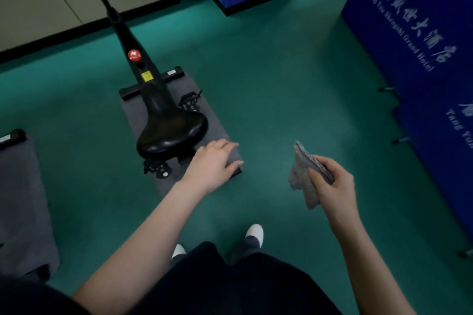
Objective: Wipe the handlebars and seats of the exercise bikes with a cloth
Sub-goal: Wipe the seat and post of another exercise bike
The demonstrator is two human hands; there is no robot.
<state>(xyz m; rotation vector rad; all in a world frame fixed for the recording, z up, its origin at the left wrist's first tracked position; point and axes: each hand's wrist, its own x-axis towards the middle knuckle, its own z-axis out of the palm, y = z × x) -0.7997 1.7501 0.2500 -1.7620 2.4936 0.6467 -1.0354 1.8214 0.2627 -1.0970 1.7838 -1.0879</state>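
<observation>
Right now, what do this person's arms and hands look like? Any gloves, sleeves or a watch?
The left hand and right hand are bare: no gloves, rings or watch show. The left forearm and right forearm are uncovered too, with no sleeve on either. Lower down, the person wears dark trousers and white shoes.

You are facing a tall blue fabric panel point(409, 20) showing white Chinese characters and "Tang Yun Shengshi Grand Hotel". A second blue panel point(455, 146) is showing only "Tang Yun".
</observation>
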